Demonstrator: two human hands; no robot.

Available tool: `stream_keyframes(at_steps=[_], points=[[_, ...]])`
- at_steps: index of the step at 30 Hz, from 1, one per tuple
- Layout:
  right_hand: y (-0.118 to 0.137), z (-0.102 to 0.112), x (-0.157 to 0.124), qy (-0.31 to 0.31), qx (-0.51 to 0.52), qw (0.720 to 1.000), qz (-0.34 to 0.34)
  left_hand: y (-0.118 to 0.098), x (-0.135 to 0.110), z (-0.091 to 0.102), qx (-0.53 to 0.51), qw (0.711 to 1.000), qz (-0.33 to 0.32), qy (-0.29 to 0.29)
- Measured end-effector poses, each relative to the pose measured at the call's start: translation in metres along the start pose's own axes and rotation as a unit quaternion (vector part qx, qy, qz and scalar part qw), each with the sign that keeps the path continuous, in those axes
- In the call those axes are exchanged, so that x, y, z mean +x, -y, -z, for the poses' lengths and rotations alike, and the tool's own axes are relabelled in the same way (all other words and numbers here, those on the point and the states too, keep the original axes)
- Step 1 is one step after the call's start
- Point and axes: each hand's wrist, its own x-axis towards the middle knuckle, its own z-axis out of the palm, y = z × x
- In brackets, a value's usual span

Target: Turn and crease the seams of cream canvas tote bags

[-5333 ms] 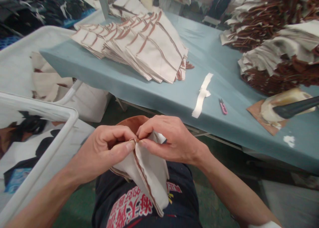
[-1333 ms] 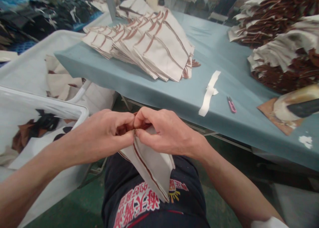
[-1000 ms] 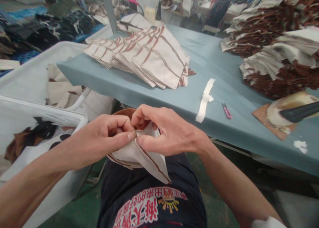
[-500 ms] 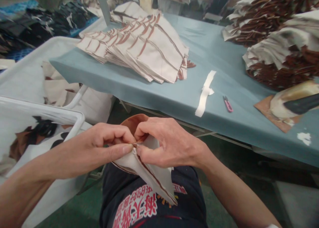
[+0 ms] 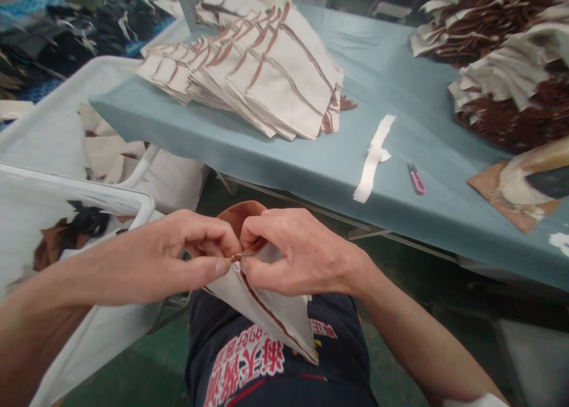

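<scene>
Above my lap, both hands pinch the edge of one folded piece of white leather-like material (image 5: 267,306) with brown edges and a brown underside. My left hand (image 5: 186,256) is closed, thumb and forefinger on the edge at the seam. Right beside it, my right hand (image 5: 293,253) is also closed, pinching the same edge. A narrow strip of brown shows between the fingertips. The piece hangs down to a point over a dark apron (image 5: 284,365) with red and white lettering. Part of it is hidden behind my fingers.
On the blue-covered table (image 5: 311,170) lie a fanned stack of white panels (image 5: 288,81), a white strip (image 5: 376,158), pink thread snips (image 5: 416,179) and a glue-smeared pot (image 5: 518,185) on a brown scrap. Brown-and-white bundles (image 5: 507,93) rise at right. White bins (image 5: 146,202) stand at left.
My left fingertips have shifted slightly left along the edge, and more of the brown strip shows between the hands. The camera view has moved a little, shifting the table items right and up.
</scene>
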Motion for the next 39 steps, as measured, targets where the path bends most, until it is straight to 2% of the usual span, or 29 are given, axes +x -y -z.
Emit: stream_keyframes(at_steps=[2, 3, 7, 13, 20, 29, 35, 39], points=[[-0.002, 0.000, 0.000, -0.003, 0.012, 1.000, -0.005, -0.002, 0.006, 0.002, -0.042, 0.997, 0.005, 0.072], [-0.003, 0.000, 0.000, -0.005, 0.014, 1.000, -0.005, -0.003, 0.008, 0.002, -0.057, 0.995, 0.011, 0.083], [-0.007, 0.002, 0.001, 0.000, 0.020, 1.000, 0.001, -0.002, 0.012, -0.001, -0.071, 0.996, 0.032, 0.051], [-0.012, 0.007, 0.004, 0.042, 0.069, 0.997, 0.011, 0.004, 0.008, -0.006, -0.106, 0.992, 0.048, 0.046], [-0.009, 0.006, 0.004, 0.031, 0.043, 0.999, 0.006, -0.001, 0.010, -0.010, -0.105, 0.991, 0.077, 0.031], [-0.010, 0.004, 0.005, 0.040, 0.043, 0.998, 0.009, 0.004, 0.006, -0.019, -0.134, 0.990, 0.054, 0.011], [-0.012, 0.003, 0.006, 0.033, 0.053, 0.998, 0.005, 0.008, 0.003, -0.028, -0.111, 0.992, 0.046, -0.036], [-0.011, 0.002, 0.007, 0.034, 0.050, 0.998, 0.006, 0.006, 0.001, -0.027, -0.105, 0.993, 0.052, -0.031]])
